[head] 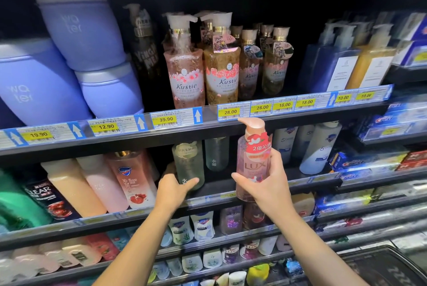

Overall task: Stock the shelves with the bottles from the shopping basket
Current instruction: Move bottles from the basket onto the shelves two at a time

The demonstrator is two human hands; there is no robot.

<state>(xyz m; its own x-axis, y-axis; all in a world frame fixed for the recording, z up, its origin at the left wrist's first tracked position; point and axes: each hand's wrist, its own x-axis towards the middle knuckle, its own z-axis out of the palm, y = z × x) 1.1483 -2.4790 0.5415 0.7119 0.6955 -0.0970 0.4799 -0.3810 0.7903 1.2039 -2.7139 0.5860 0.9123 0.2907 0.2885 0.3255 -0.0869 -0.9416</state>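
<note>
A: Where's the bottle rn?

B: The pink LUX pump bottle (253,161) is sitting upright in the right hand (265,184), in front of the second shelf (254,184). Its pump top is reaching up to the price strip (233,111) of the shelf above, right under a 28.00 tag.

A: Grip?

B: Right hand's wrapping the lower half of the bottle w/ the thumb across the front, fingers round the right side. Closed tight on it.

A: And the left?

B: Left hand (175,187) is resting against the pale green bottle (188,165) on the same shelf, thumb lying across its lower front. Fingers are going round the far left side, mostly hidden, so can't tell if it's truly clasping it or just touching.

A: What's btwn the two?

B: A dark gap on the shelf, w/ a second greenish bottle (216,154) standing further back.

A: Neighbours?

B: Left of the green one, a Safeguard bottle (131,177) is leaning back next to peach and pink ones. Right of the LUX, white bottles (317,147) are standing. Up top, Kustie pump bottles (186,73) and big purple tubs (80,29).

A: Basket?

B: A dark basket rim (381,260) is showing bottom right; contents too blurry to make out.
</note>
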